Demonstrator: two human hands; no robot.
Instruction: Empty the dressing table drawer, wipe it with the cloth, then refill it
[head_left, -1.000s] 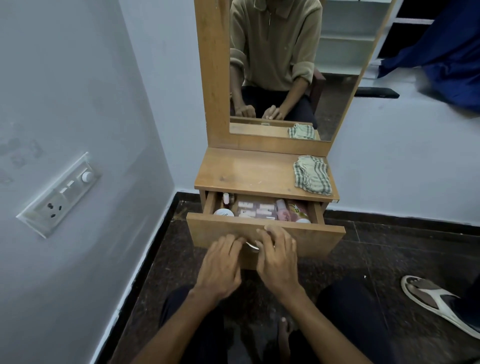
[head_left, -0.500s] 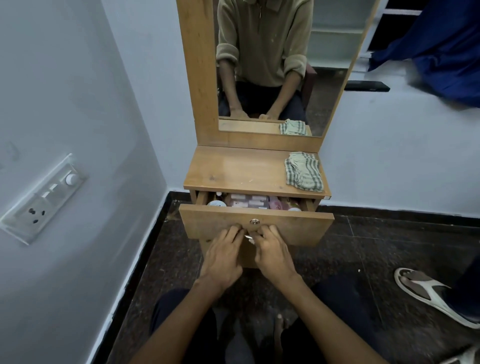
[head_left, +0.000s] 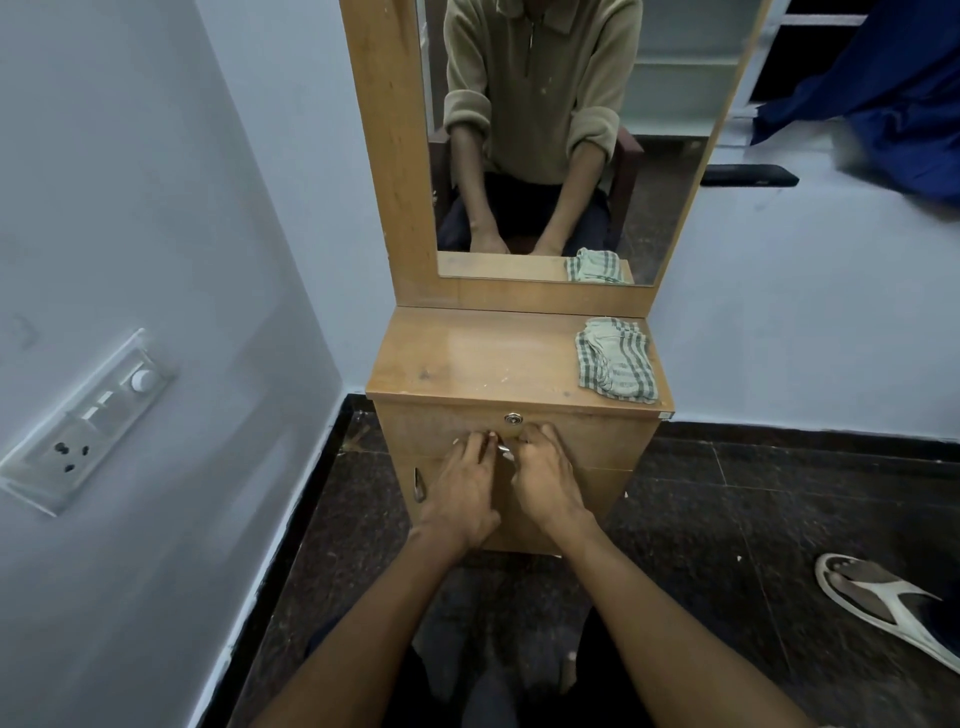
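Observation:
The wooden dressing table (head_left: 467, 358) stands against the wall, and its drawer (head_left: 587, 436) is closed flush, so the contents are hidden. A small round lock (head_left: 513, 418) sits at the top of the drawer front. My left hand (head_left: 460, 493) and my right hand (head_left: 545, 478) press side by side on the drawer front, with a bit of the metal handle (head_left: 504, 452) showing between them. A folded green-checked cloth (head_left: 615, 361) lies on the right of the table top.
A mirror (head_left: 571, 130) rises behind the table top. Below the drawer is a cupboard door with a metal pull (head_left: 418, 486). A switchboard (head_left: 88, 421) is on the left wall. Someone's sandalled foot (head_left: 883, 597) rests on the dark floor at right. Blue fabric (head_left: 883, 104) hangs upper right.
The drawer, open with several bottles and boxes showing a second ago, has been pushed fully in by both hands. The cloth has stayed in place.

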